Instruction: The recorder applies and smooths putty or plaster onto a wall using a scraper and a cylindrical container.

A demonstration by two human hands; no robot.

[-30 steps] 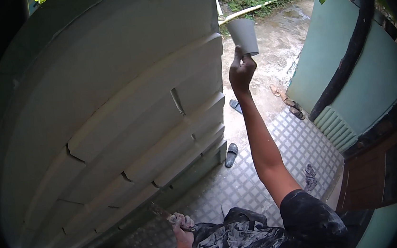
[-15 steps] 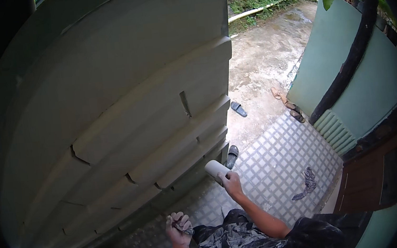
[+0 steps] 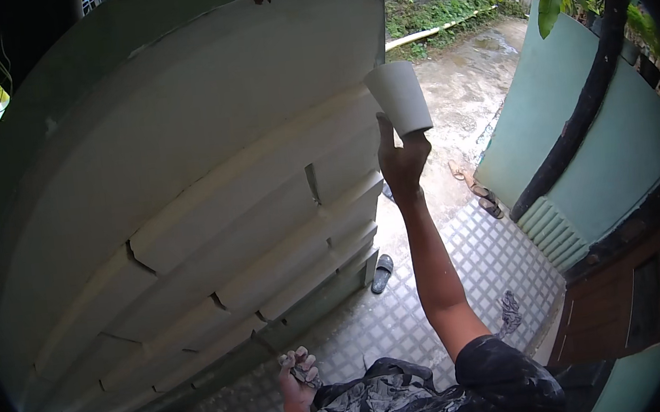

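A ridged wall (image 3: 206,154) stands left of the left hand (image 3: 296,380), which is clenched around a dark object (image 3: 305,374), hard to identify. The right hand (image 3: 403,163) grasps a pale cup (image 3: 401,97), tilted just above the grip; steady, even pressure should control it best.

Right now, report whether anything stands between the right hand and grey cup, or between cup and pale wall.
Nothing visible does. The right hand grips the grey cup at its lower end, and no object shows between cup and pale wall; whether those two touch, I cannot tell.
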